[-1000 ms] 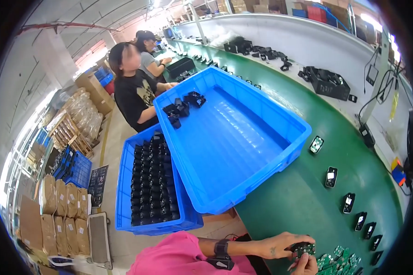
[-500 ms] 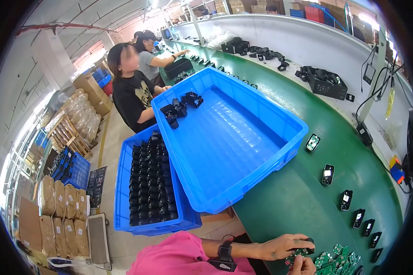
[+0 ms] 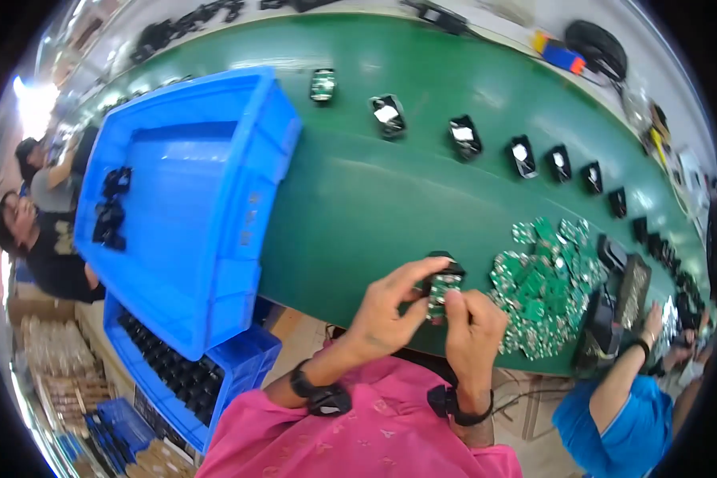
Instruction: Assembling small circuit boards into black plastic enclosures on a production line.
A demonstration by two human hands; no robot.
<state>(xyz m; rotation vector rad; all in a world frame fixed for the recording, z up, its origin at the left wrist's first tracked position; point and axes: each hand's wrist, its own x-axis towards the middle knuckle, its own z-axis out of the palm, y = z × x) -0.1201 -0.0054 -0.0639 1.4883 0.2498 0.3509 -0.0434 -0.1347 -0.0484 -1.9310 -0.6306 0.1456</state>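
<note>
My left hand (image 3: pixel 384 312) grips a small black plastic housing (image 3: pixel 452 266) from its left side. A green circuit board (image 3: pixel 440 291) lies at the housing's near end, partly in or against it; I cannot tell how far in. With its thumb pressed on the board, my right hand (image 3: pixel 474 328) holds it from the near right. Both hands are above the near edge of the green table. To their right, a loose pile of green circuit boards (image 3: pixel 543 295) lies on the tabletop.
Black housings (image 3: pixel 464 137) with boards form a curved row on the green table (image 3: pixel 358 207). A large blue bin (image 3: pixel 251 199) holding a few black parts stands left, above another blue bin (image 3: pixel 247 358) of black parts. People work at far left; a blue-sleeved person (image 3: pixel 625 414) sits right.
My view has swung right and down, bringing both hands and the board pile toward the middle. Both hands still hold the housing and board together.
</note>
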